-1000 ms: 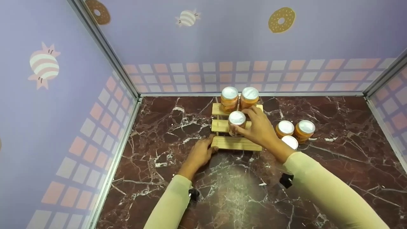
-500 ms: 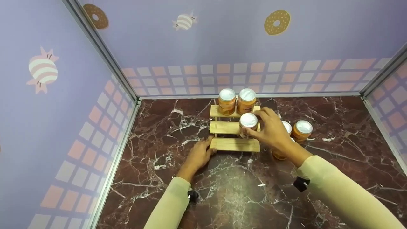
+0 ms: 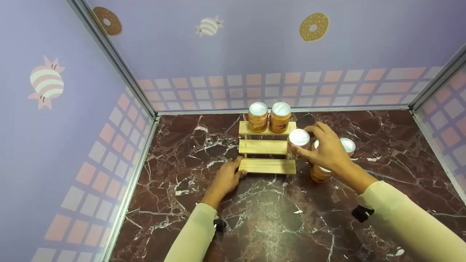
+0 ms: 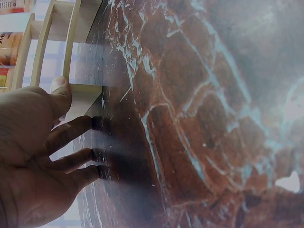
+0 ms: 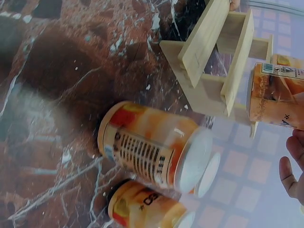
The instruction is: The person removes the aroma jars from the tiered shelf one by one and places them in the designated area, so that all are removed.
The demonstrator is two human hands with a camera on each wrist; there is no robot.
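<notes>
My right hand (image 3: 329,149) grips an orange-labelled can (image 3: 298,143) with a silvery lid, its thumb in front and fingers behind. The can stands upright at the right end of the middle step of a small wooden three-step rack (image 3: 267,166); I cannot tell whether it rests on the step. My left hand (image 3: 225,177) is at the rack's lower left end. In the left wrist view its thumb (image 4: 59,88) touches the lowest step's edge, while the other fingers (image 4: 71,130) reach down beside the rack with tips at the tabletop.
Two similar cans, a left one (image 3: 258,118) and a right one (image 3: 280,118), stand on the top step. Right of the rack, three more cans are grouped on the marbled table (image 3: 174,218); the front one (image 5: 152,142) shows its barcode. A patterned wall (image 3: 204,65) closes the back.
My right hand has moved the held can rightward along the middle step, from near its centre to its right end. The left hand keeps its place at the rack.
</notes>
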